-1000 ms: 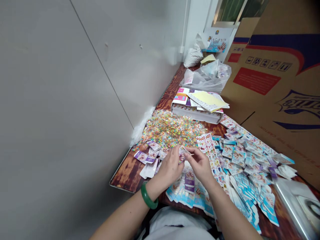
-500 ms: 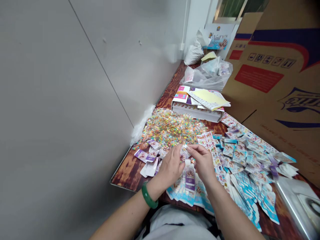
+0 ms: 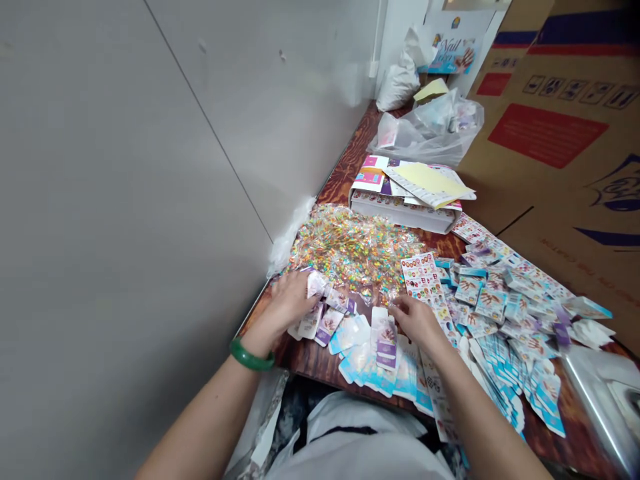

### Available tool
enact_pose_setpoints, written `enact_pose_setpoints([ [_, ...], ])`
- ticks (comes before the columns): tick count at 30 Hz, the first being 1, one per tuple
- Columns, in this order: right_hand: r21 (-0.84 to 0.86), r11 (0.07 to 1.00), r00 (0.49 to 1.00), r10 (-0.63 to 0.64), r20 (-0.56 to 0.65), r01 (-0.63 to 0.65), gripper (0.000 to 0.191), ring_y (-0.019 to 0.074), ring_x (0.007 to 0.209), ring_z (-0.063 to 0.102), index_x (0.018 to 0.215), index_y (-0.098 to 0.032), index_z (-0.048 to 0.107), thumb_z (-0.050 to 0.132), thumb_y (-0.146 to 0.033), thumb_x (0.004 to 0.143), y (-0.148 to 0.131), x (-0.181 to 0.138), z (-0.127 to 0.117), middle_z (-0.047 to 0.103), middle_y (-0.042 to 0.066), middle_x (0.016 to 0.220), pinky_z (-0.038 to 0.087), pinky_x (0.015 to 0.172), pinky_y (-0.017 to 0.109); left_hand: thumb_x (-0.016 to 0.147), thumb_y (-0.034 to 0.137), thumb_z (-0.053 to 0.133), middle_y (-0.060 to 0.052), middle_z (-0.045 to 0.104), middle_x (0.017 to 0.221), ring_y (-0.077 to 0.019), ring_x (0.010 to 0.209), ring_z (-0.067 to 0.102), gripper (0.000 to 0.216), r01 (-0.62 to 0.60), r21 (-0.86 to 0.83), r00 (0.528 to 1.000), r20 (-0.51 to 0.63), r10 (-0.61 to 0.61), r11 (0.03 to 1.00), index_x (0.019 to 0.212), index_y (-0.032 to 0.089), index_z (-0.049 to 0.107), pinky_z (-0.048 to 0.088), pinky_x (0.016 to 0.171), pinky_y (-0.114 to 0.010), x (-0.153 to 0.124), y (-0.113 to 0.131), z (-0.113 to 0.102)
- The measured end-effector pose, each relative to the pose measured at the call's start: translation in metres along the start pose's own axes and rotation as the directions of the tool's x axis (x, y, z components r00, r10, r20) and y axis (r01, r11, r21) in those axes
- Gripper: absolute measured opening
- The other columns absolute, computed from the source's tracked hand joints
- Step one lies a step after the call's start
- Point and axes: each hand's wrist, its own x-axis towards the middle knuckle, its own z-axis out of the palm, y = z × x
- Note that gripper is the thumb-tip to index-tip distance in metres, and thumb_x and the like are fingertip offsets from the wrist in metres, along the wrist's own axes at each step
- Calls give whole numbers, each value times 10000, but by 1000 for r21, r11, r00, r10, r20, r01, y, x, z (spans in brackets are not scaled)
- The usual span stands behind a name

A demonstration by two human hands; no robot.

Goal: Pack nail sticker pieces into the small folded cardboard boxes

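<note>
My left hand, with a green bangle on its wrist, rests on a heap of small purple-and-white packets at the table's left edge, its fingers curled over them. My right hand is lower and to the right, its fingers pinched near the edge of a clear bag of small colourful pieces. A purple-and-white card lies just left of that hand. Sheets of nail stickers lie beyond it.
A grey wall runs along the left. Blue-and-white cards are heaped on the wooden table to the right. A white box with papers, plastic bags and a large cardboard carton stand behind. A metal object sits at the right corner.
My hands have parted from working together on a small packet. The left moved left and down onto the purple packets, and the right dropped toward the table. The view shifted downward.
</note>
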Motion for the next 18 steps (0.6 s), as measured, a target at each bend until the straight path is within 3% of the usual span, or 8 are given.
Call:
enact_pose_setpoints([
  [3, -156, 983, 989, 109, 101, -92, 219, 190, 674, 576, 926, -150, 638, 535, -261, 768, 13, 2, 4, 653, 67, 738, 353, 587, 269, 771, 356, 578, -160, 491, 1224, -360, 1154, 419, 549, 42, 68, 982, -188, -28, 997, 1257, 153, 423, 358, 921, -515, -1, 6, 3],
  [5, -181, 977, 987, 132, 97, -113, 283, 194, 708, 580, 1006, -148, 616, 548, -254, 752, 12, 2, 9, 657, 75, 785, 341, 590, 265, 810, 330, 541, -158, 519, 1166, -321, 1127, 452, 463, -44, 11, 961, -274, 46, 999, 1220, 134, 453, 373, 930, -474, -3, 24, 16],
  [6, -178, 977, 987, 133, 90, -116, 313, 196, 721, 583, 1037, -149, 607, 554, -254, 747, 11, 1, 12, 657, 76, 802, 340, 597, 264, 836, 317, 507, -150, 546, 1116, -292, 1097, 481, 391, -111, -38, 959, -267, 97, 993, 1178, 128, 481, 384, 931, -441, -5, 35, 25],
  [8, -148, 981, 988, 135, 74, -123, 349, 199, 742, 587, 1071, -149, 597, 561, -244, 737, 8, 2, 17, 657, 74, 814, 350, 620, 266, 863, 300, 468, -140, 580, 1080, -253, 1049, 531, 316, -193, -158, 976, -130, 174, 968, 1123, 126, 511, 408, 919, -386, -12, 59, 47],
  [11, -96, 986, 987, 144, 68, -137, 352, 195, 733, 590, 1064, -142, 606, 556, -187, 718, 10, 4, 21, 657, 68, 787, 369, 641, 267, 792, 419, 571, -158, 603, 994, -286, 960, 573, 443, -135, -191, 979, 125, 160, 972, 1099, 104, 517, 454, 826, -395, -25, 90, 80],
  [14, -73, 987, 985, 148, 86, -142, 332, 190, 698, 594, 1043, -134, 611, 544, -172, 720, 15, 5, 23, 653, 61, 746, 384, 624, 266, 698, 484, 655, -175, 570, 1036, -320, 989, 542, 614, -90, -132, 984, 143, 109, 987, 1139, 89, 492, 447, 830, -419, -33, 108, 98],
  [18, -7, 986, 984, 168, 58, -168, 333, 216, 750, 606, 1042, -131, 614, 559, -191, 719, 15, 3, 26, 654, 80, 780, 399, 657, 292, 690, 459, 659, -187, 540, 1090, -334, 1021, 510, 741, -70, -88, 990, 118, 81, 994, 1269, 79, 395, 428, 860, -441, -35, 117, 102],
])
